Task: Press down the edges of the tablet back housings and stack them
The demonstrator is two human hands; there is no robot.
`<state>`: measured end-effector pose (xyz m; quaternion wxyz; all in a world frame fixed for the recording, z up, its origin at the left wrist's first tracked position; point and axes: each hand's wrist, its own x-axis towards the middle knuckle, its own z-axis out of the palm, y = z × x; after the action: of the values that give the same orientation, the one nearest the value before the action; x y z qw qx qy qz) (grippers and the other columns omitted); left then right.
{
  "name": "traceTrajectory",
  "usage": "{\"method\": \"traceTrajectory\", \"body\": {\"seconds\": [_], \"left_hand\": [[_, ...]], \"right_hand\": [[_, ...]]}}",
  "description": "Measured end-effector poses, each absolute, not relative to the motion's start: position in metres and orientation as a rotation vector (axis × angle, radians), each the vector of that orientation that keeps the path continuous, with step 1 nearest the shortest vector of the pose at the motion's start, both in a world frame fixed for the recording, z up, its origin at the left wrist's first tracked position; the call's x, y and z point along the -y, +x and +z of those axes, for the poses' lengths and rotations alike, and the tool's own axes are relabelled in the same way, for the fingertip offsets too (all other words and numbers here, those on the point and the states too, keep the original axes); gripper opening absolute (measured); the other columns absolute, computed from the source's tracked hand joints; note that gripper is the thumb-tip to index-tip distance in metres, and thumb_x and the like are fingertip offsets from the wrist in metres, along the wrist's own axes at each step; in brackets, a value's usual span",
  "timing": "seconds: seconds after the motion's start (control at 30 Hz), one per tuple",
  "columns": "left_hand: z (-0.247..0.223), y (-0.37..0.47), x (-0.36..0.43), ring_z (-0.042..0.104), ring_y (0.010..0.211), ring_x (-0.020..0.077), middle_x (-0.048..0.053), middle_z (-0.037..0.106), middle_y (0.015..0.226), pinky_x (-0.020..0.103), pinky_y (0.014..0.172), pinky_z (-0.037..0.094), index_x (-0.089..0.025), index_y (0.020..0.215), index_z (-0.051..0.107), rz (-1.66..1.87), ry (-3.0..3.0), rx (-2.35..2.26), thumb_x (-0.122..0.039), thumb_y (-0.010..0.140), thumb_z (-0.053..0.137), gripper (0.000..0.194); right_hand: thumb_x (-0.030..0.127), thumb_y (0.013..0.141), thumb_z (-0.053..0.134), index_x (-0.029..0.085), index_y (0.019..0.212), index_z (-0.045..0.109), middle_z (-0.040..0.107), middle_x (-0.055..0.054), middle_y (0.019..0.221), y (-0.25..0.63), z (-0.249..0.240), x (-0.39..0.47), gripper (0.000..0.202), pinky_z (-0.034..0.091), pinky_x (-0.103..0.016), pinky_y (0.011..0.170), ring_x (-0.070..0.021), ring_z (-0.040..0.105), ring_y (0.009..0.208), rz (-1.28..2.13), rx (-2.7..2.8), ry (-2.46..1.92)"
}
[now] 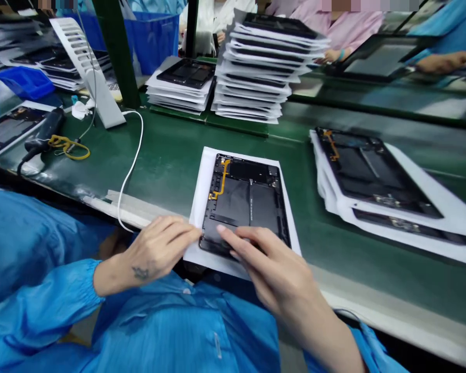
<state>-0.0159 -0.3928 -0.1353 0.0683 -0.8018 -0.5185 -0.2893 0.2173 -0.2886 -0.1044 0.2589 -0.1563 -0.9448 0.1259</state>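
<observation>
An opened tablet housing (238, 204) lies on a white paper sheet (197, 207) at the bench's front edge. Its black inside shows, with an orange flex cable (224, 181) along the left side. My left hand (159, 246) is at the housing's lower left corner, fingers pressed together and tips at the edge; whatever they pinch is hidden. Over the lower part of the housing reaches my right hand (275, 264), its fingers stretched out and the index fingertip on or just above the dark surface. Its thumb is mostly hidden.
Tablet housings interleaved with paper form a tall stack (256, 72) and a lower stack (182, 83) behind. More housings (376, 171) lie on the right. Leftward are a white stand (89, 72), a white cable (134, 160) and a dark corded tool (44, 134). Co-workers' arms show beyond.
</observation>
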Motion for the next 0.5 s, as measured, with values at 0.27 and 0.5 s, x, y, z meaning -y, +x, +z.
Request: {"method": "traceTrajectory", "body": {"seconds": [0.27,0.5], "left_hand": [[-0.129,-0.021,0.370,0.035,0.151,0.0221,0.010,0.042,0.159,0.045,0.125,0.030,-0.023,0.157,0.031,-0.924,-2.771,1.819,-0.043,0.103,0.053,0.062],[-0.139,-0.014,0.370,0.041,0.148,0.0216,0.010,0.046,0.157,0.044,0.125,0.030,-0.021,0.150,0.044,-0.956,-2.679,1.813,-0.042,0.101,0.057,0.055]], "right_hand": [[0.005,0.098,0.045,0.018,0.133,0.062,0.072,-0.010,0.105,0.207,-0.116,0.286,0.041,0.056,-0.028,0.072,-0.0172,0.067,0.085,0.361,2.579,-0.342],[0.006,0.099,0.045,0.015,0.127,0.064,0.071,-0.013,0.111,0.203,-0.120,0.289,0.035,0.059,-0.029,0.081,-0.0193,0.070,0.099,0.321,2.665,-0.365]]}}
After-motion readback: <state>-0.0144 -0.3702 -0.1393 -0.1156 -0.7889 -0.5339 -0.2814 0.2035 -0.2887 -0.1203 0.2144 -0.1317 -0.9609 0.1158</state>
